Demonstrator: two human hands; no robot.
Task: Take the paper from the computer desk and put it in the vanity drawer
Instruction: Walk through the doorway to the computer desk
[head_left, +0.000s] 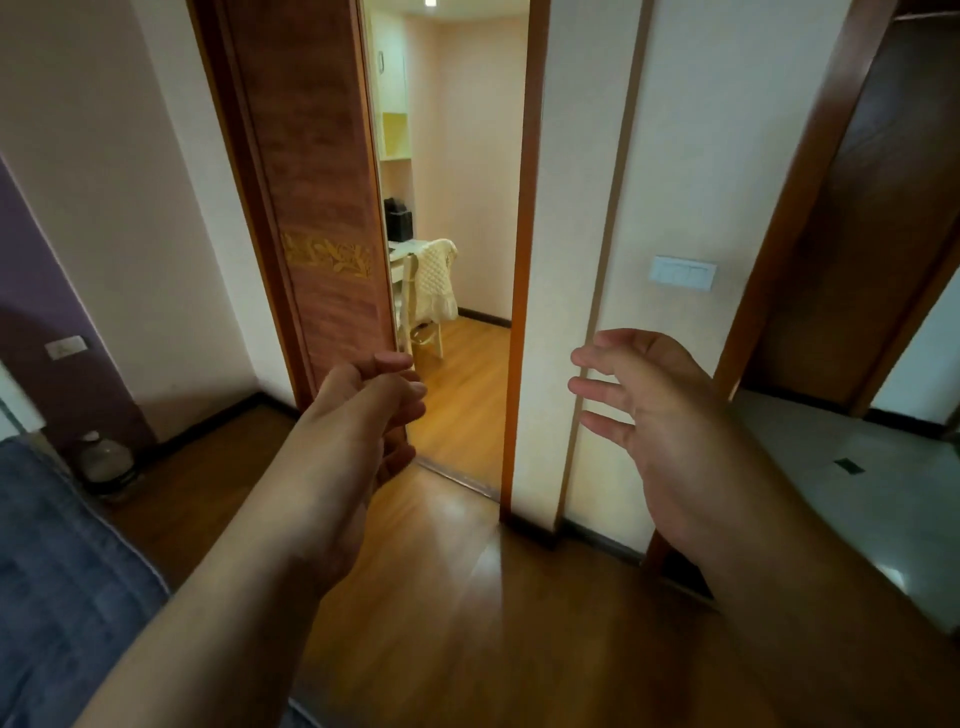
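My left hand reaches forward at the edge of a brown sliding door; its fingers are curled near the door's edge, and whether they touch it I cannot tell. My right hand is held out in front of the wall with fingers apart and nothing in it. Through the half-open doorway I see a small room with a white desk at the left. A dark boxy object stands on the desk. Something flat and white lies on the desktop, too small to tell as paper. No vanity drawer is in view.
A pale chair draped with a cream knitted cover stands at the desk. Wooden floor runs through the doorway. A blue-grey bed edge is at lower left. A light switch is on the wall; another dark doorway opens at right.
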